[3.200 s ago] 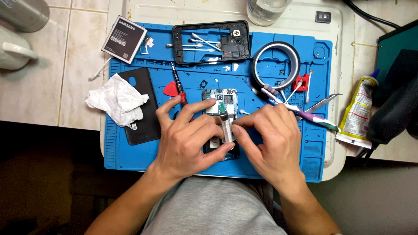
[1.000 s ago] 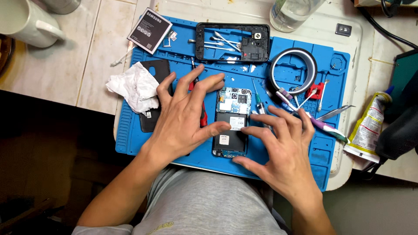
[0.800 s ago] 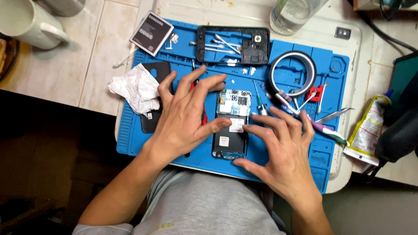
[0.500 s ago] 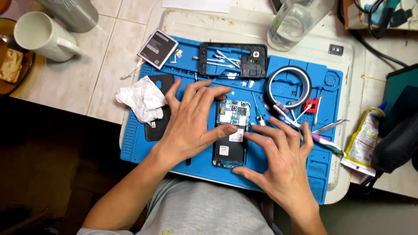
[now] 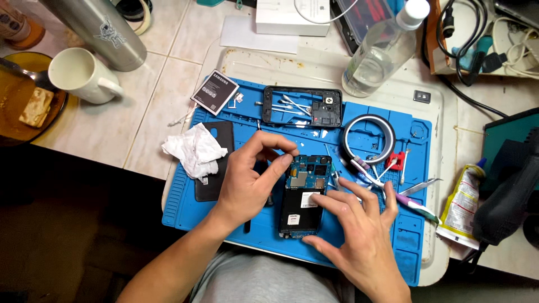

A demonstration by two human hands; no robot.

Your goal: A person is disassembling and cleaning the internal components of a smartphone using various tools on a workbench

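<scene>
Head view shows the left hand [image 5: 247,182] lifted off the opened phone [image 5: 303,193], where half a second ago it lay flat across it; now its fingers curl toward the thumb in a loose pinch, and whether something small sits between them cannot be told. The right hand [image 5: 359,235] stays open, fingertips pressing the lower part of the phone, so the phone is pinned flat at the middle of the blue mat [image 5: 185,216]. This suggests the work moved from steadying to fine picking. Just left lies a black back cover [image 5: 216,163] with a crumpled tissue [image 5: 193,151]; to the right are a tape ring [image 5: 369,137] and tweezers [image 5: 418,188], close together. Free room remains mostly along the near mat edge.
</scene>
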